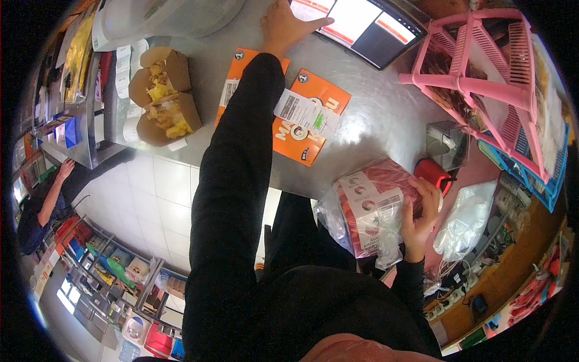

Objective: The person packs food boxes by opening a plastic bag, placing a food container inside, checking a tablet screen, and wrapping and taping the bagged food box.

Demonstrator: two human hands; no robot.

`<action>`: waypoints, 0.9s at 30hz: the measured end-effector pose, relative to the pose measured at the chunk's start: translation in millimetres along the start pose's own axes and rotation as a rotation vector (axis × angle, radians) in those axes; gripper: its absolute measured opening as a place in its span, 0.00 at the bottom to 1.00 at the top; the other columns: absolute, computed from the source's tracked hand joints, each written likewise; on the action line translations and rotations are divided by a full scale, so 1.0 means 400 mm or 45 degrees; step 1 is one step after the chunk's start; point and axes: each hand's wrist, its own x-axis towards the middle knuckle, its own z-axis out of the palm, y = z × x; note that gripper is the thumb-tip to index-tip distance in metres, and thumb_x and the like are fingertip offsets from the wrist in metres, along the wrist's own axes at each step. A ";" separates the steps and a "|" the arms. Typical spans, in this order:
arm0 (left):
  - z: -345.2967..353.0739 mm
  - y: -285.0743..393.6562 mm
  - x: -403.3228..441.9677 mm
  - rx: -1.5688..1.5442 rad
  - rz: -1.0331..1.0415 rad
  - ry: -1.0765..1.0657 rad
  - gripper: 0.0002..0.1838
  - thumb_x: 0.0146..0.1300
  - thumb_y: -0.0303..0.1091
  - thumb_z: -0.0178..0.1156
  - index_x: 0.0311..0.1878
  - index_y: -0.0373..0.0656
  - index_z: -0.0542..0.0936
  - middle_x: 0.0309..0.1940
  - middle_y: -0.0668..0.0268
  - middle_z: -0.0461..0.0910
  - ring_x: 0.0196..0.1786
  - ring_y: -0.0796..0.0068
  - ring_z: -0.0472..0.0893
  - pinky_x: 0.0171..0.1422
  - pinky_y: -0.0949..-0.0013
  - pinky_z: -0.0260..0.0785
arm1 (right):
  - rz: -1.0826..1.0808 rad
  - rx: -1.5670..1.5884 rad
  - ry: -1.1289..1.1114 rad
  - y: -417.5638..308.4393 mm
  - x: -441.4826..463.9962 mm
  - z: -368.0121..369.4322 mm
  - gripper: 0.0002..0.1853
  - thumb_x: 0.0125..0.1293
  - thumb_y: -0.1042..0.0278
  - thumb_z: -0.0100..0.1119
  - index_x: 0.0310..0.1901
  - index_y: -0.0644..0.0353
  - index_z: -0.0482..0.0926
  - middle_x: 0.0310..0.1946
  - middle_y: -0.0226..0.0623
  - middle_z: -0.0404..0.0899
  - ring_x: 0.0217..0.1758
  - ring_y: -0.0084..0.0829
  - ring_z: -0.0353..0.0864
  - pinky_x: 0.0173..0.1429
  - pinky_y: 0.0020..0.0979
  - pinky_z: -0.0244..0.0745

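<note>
My left hand (pixel 289 27) reaches to the top of the head view, its thumb stretched over the edge of a tablet (pixel 362 27) with a lit screen. Its other fingers are partly cut off by the frame edge, apart from the thumb. My right hand (pixel 422 214) grips a red package in a clear plastic bag (pixel 371 208), with white printed paper on it, at the counter's front edge. Under and beside my left forearm lie two orange boxes; the nearer orange box (pixel 301 145) carries a printed receipt (pixel 304 111).
On the steel counter (pixel 380 114), open brown cartons of food (pixel 163 99) stand left beside paper slips. A clear plastic tub (pixel 163 21) is behind them. A pink rack (pixel 476 78), a red stapler-like object (pixel 434 175) and plastic bags (pixel 464 220) are right. Another person (pixel 45 208) stands far left.
</note>
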 end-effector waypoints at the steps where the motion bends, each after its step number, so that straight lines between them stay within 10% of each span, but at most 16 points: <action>1: -0.004 0.005 -0.002 0.000 0.001 0.000 0.53 0.40 0.59 0.73 0.66 0.43 0.61 0.54 0.46 0.75 0.58 0.46 0.73 0.62 0.48 0.63 | 0.001 0.000 0.001 0.000 0.000 -0.001 0.14 0.59 0.70 0.60 0.47 0.64 0.79 0.47 0.47 0.77 0.54 0.46 0.74 0.60 0.40 0.67; 27: 0.031 -0.014 0.005 -0.059 0.098 0.119 0.52 0.37 0.63 0.74 0.62 0.42 0.66 0.49 0.48 0.77 0.53 0.47 0.76 0.57 0.50 0.68 | -0.011 0.003 0.039 -0.004 -0.001 -0.006 0.14 0.55 0.74 0.62 0.46 0.63 0.80 0.45 0.46 0.78 0.52 0.44 0.75 0.59 0.38 0.68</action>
